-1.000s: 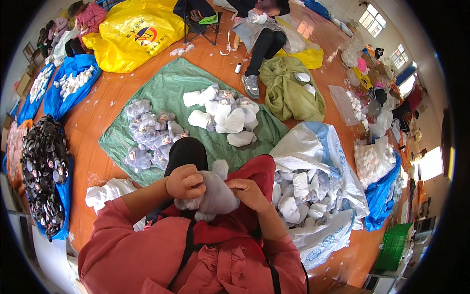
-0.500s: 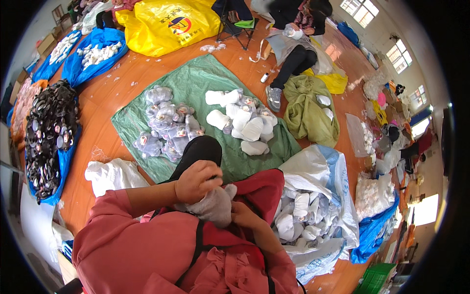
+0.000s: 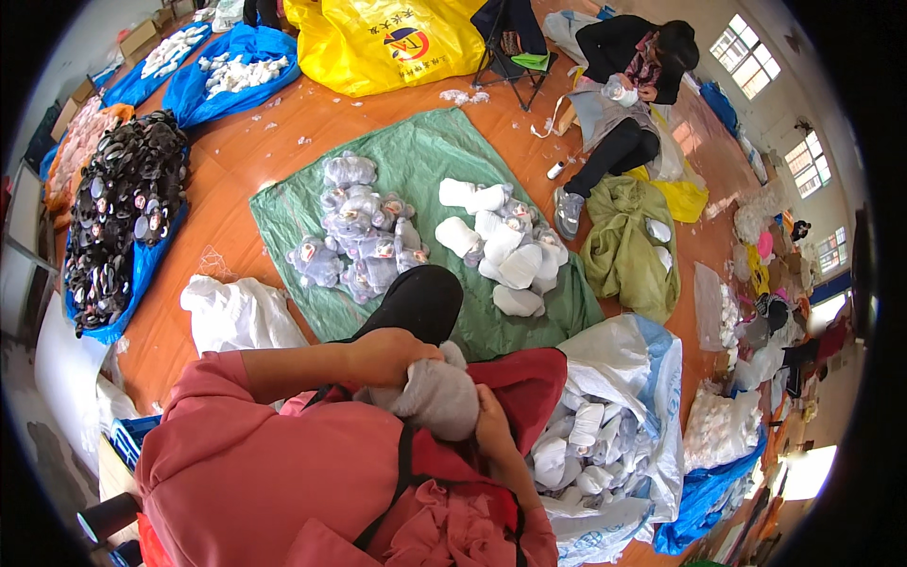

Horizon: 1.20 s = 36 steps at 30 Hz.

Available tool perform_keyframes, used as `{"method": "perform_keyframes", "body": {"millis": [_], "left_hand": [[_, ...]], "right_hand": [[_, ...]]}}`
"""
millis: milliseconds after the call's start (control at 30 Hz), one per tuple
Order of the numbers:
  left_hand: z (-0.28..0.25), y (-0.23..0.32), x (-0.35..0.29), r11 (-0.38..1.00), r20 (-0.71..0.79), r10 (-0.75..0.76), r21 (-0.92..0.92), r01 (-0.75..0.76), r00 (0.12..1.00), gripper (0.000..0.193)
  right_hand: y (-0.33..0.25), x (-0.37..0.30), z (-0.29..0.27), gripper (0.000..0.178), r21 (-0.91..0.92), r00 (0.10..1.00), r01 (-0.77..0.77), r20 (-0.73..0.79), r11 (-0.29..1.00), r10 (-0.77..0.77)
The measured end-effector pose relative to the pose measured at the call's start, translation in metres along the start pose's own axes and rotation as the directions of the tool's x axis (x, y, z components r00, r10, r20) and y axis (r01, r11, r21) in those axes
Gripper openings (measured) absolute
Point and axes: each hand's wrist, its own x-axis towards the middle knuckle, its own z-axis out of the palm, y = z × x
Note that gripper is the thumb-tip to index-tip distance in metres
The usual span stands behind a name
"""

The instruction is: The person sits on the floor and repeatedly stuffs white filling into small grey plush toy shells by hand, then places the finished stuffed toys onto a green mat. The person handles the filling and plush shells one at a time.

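Note:
Over my lap I hold a grey plush toy piece [image 3: 440, 397], soft and rounded, with a small bump sticking up on top. My left hand [image 3: 392, 356] is closed on its upper left side, the fingertips partly hidden. From the right, my right hand [image 3: 491, 423] grips the piece's edge, most of its fingers behind the plush. Beyond my knee, a green sheet [image 3: 435, 142] on the floor bears a pile of grey plush toys [image 3: 364, 236] at left and a pile of white-covered pieces [image 3: 518, 265] at right.
An open white sack [image 3: 666, 406] of grey and white pieces stands at my right. A white bag [image 3: 241, 317] lies at my left, beyond it a heap of dark plush pieces [image 3: 128, 217]. A yellow bag [image 3: 387, 47] and a seated person [image 3: 633, 66] with something in hand are farther off.
My left hand has come down from above the grey plush piece and now lies against its upper left side. My right hand stays at its edge. The whole view has shifted slightly.

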Motion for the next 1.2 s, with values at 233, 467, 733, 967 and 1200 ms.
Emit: {"method": "perform_keyframes", "body": {"millis": [233, 467, 733, 967, 1200], "left_hand": [[0.001, 0.004, 0.001, 0.938, -0.295, 0.139, -0.267, -0.221, 0.945, 0.04], [0.005, 0.01, 0.007, 0.956, -0.344, 0.198, -0.137, -0.258, 0.918, 0.068], [-0.002, 0.004, 0.003, 0.834, -0.326, 0.428, -0.218, -0.507, 0.843, 0.035], [0.003, -0.003, 0.014, 0.652, -0.059, -0.148, -0.757, 0.053, 0.987, 0.093], [0.051, 0.002, 0.029, -0.157, 0.131, 0.141, -0.976, 0.153, 0.981, 0.062]], "right_hand": [[-0.032, 0.002, -0.029, 0.019, 0.371, 0.97, 0.153, -0.232, 0.916, -0.068], [-0.034, 0.012, -0.023, 0.052, 0.336, 0.971, 0.229, -0.148, 0.913, -0.189], [-0.041, 0.026, -0.015, 0.047, 0.328, 0.868, 0.409, -0.429, 0.852, -0.251], [-0.064, 0.045, -0.005, 0.031, 0.051, 0.714, 0.483, -0.602, 0.874, -0.359], [-0.089, 0.066, 0.0, 0.009, -0.357, 0.569, 0.527, -0.527, 0.772, -0.632]]}}
